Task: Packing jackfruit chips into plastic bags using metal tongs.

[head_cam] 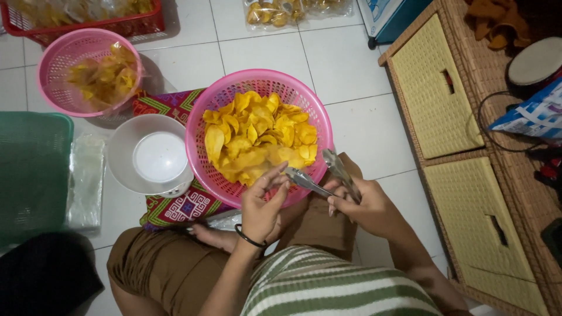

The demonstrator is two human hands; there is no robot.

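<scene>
Tiled floor (345,64): two pink baskets (257,82), one tongs (325,175), two hands (263,205).

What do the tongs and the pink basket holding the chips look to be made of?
Tongs: likely metal, with a grey reflective sheen, held in the right hand. Pink basket: likely moulded plastic, with uniform glossy colour and a regular perforated lattice wall.

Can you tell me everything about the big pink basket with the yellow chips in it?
The pink basket is round, looks like plastic, and has small holes all over its wall. It sits upright on a patterned cloth on the white tiled floor, heaped with yellow chips. A white bowl sits right beside it. The left hand reaches over its near rim, and the right hand holds metal tongs there.
</scene>
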